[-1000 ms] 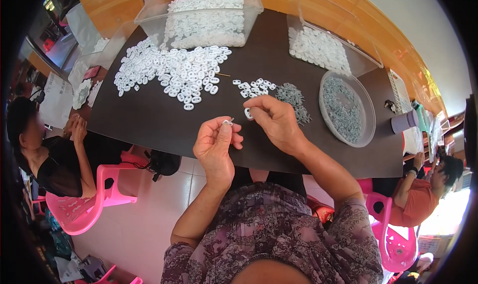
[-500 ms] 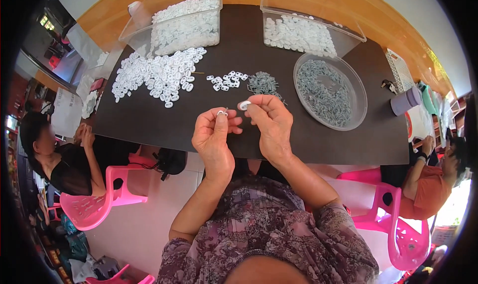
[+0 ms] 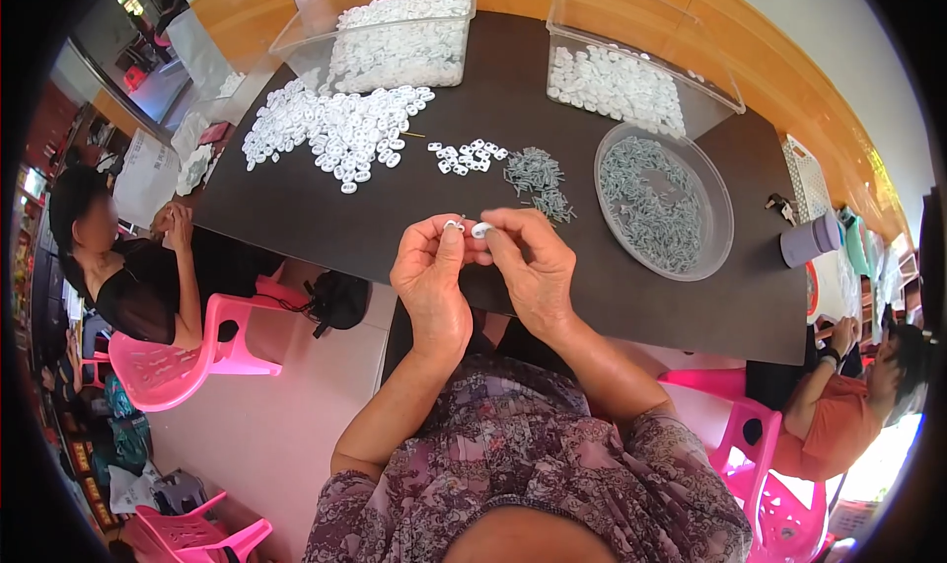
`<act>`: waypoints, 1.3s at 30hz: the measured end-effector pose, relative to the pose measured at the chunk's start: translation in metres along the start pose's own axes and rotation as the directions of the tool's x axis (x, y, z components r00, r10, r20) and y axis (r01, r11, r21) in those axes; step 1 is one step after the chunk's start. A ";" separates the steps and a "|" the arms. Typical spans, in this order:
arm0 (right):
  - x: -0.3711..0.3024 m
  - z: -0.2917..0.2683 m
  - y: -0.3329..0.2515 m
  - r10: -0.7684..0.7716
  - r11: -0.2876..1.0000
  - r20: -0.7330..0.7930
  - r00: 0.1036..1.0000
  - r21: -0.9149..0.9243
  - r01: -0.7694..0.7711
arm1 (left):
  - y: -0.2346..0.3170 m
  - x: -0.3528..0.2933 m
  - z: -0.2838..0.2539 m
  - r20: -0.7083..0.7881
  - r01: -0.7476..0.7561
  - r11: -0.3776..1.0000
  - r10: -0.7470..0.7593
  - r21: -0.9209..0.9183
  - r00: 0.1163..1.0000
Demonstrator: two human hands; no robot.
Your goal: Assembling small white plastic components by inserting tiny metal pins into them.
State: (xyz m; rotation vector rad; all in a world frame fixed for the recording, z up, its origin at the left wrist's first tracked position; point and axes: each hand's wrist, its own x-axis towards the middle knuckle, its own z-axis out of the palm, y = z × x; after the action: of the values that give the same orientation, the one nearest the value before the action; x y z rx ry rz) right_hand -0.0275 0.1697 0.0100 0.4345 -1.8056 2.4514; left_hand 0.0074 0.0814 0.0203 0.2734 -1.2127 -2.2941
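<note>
Above the near part of the dark table, my two hands are close together. My left hand [image 3: 434, 292] pinches a small white clip-like piece [image 3: 454, 225] between thumb and fingers; a tiny grey tip shows beside it. Between the thumb and forefinger of my right hand [image 3: 533, 272] is a white oval piece [image 3: 481, 229], close beside the clip. Beyond my hands lie a small group of white square pieces with holes [image 3: 467, 156] and a heap of thin grey screw-like pins [image 3: 535, 173]. A larger pile of white oval pieces [image 3: 335, 129] spreads to the left.
Two clear boxes [image 3: 400, 55] [image 3: 617, 87] of white pieces stand at the back. A round clear tray [image 3: 727, 213] at right holds many grey pins. Farther right are keys [image 3: 781, 206] and a lavender tumbler [image 3: 811, 240]. People sit on pink chairs [image 3: 163, 366] at either side.
My right hand has come nearer to my left, bringing the white oval piece close to the clip-like piece. The whole view has tilted slightly.
</note>
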 end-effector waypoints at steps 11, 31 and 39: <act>0.015 -0.012 -0.014 0.163 0.981 -0.093 0.982 -0.086 -0.171 | 0.005 0.012 -0.002 0.068 0.152 0.987 -0.155 0.050 0.986; 0.014 0.004 -0.009 0.294 0.956 -0.080 0.952 0.011 -0.294 | 0.001 0.005 -0.022 0.119 0.083 0.986 -0.100 0.146 0.988; 0.010 0.008 -0.004 0.257 0.965 -0.091 0.962 -0.021 -0.260 | -0.003 0.006 -0.026 0.094 0.090 0.984 -0.106 0.156 0.990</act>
State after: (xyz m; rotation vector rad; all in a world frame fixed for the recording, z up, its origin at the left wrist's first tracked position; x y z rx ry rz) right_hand -0.0347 0.1621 0.0181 0.0898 -1.9742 2.5525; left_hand 0.0120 0.0612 0.0030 0.2793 -1.4589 -2.3269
